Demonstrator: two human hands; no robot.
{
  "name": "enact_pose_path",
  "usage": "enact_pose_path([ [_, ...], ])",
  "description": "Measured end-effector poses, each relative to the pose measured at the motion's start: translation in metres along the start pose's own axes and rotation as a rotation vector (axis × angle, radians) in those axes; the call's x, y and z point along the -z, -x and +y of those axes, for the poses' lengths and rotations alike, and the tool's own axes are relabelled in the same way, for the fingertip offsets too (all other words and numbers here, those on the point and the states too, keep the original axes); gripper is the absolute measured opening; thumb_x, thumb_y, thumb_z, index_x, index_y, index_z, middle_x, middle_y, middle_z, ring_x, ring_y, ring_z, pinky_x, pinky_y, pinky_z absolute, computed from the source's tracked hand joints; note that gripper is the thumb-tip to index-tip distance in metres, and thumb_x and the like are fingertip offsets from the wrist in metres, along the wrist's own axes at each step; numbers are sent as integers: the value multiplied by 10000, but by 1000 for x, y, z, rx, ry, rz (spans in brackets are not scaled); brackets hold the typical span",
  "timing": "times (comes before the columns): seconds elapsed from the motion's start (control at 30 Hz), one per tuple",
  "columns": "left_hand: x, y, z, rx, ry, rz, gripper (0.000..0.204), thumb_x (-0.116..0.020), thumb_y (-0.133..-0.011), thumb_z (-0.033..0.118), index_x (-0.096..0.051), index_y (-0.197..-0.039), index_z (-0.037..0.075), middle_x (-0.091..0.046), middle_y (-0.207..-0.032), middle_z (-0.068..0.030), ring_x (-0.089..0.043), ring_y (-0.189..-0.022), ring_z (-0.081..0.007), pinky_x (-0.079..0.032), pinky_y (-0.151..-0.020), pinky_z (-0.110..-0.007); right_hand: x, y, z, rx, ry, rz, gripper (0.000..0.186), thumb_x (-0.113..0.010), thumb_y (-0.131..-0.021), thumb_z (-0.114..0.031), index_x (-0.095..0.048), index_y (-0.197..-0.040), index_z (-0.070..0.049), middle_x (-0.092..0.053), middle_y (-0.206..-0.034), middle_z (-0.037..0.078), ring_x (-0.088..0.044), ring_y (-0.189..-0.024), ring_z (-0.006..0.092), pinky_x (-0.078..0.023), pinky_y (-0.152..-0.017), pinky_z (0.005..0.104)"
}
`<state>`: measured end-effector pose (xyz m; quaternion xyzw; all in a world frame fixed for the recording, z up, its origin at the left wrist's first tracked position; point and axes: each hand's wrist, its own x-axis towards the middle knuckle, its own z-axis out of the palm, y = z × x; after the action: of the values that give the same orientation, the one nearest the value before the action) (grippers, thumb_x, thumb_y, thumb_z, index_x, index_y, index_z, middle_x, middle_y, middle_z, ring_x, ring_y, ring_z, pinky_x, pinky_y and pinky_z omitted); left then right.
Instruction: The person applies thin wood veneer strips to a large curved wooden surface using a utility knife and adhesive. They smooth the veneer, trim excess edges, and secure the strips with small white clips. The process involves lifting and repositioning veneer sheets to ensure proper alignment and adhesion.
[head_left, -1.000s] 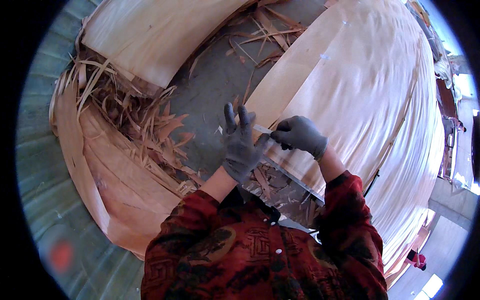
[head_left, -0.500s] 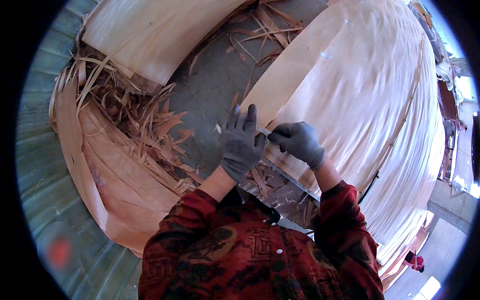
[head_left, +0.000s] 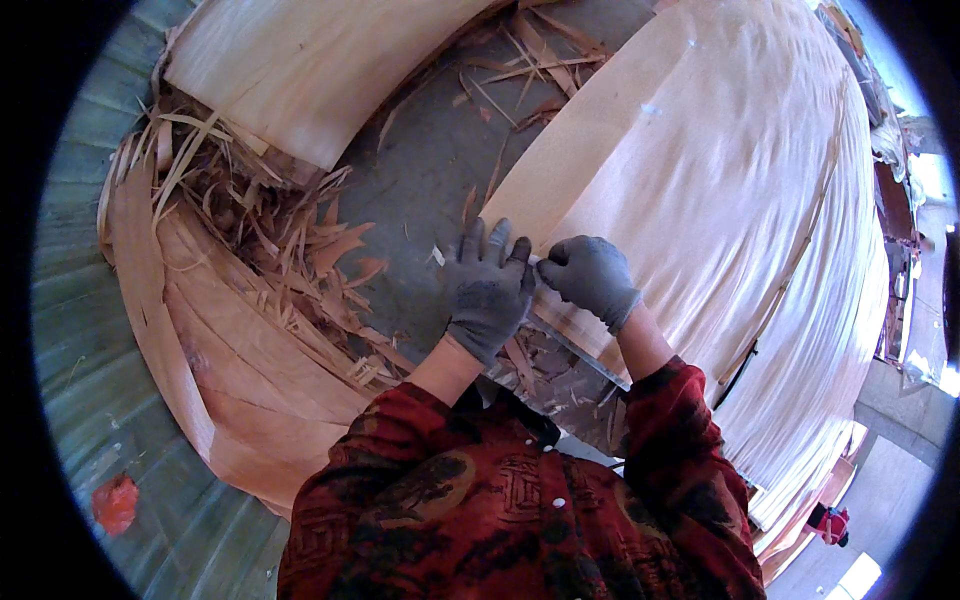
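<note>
My left hand point(head_left: 488, 295), in a grey glove, has its fingers spread and lies palm down by the near left corner of a large pale wood veneer sheet point(head_left: 690, 190). Just right of it, my gloved right hand point(head_left: 592, 280) is closed at the same corner. A small whitish bit shows between the two hands, at the right fingertips. What the right fingers grip is hidden. From below the hands, a thin pale straight edge point(head_left: 583, 355) runs toward my right forearm along the sheet's near end.
Torn veneer strips point(head_left: 300, 270) heap at the left beside a curved reddish veneer sheet point(head_left: 250, 370). Another pale veneer stack point(head_left: 320, 70) stands at the far left. Grey floor point(head_left: 400, 210) lies between the stacks. An orange-red object point(head_left: 115, 504) rests at the lower left.
My right hand has shifted slightly up and left, its fingers curled more tightly. The left hand has turned slightly, its fingers still spread.
</note>
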<state>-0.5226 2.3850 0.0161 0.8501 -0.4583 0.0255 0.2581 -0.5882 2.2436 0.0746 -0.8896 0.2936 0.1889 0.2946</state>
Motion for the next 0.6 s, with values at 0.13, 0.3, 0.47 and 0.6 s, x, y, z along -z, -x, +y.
enact_pose_path([
  [0.13,8,-4,3,0,0,-21,303,-588,-757,309,-682,-982,129,-555,-1188,-122,-437,-1155,-369,-326,-896,-543,5,-1,-4,-50,-2,-56,310,-547,-752,-347,-693,-766,-74,-642,-773,165,-623,-757,338,-494,-698,414],
  [0.3,2,-12,0,47,67,61,273,-655,-712,279,-690,-924,111,-580,-1083,-114,-452,-1114,-338,-384,-856,-476,1,1,2,-63,53,-44,333,-521,-774,-362,-693,-764,-77,-644,-779,164,-626,-758,337,-496,-697,420],
  [0.47,-4,-20,2,312,168,21,781,-749,-631,260,-426,-1308,40,-525,-1120,-127,-405,-1127,-319,-343,-920,-433,-3,11,0,29,162,32,321,-501,-813,-349,-680,-735,-95,-636,-741,158,-623,-714,341,-494,-655,422],
  [0.6,-5,-32,-1,414,248,-51,1132,-791,-589,256,-67,-1416,-14,-512,-1130,-161,-399,-1079,-328,-314,-944,-430,-15,22,7,271,230,136,253,-551,-801,-322,-655,-781,-92,-615,-689,138,-600,-662,342,-476,-606,416],
])
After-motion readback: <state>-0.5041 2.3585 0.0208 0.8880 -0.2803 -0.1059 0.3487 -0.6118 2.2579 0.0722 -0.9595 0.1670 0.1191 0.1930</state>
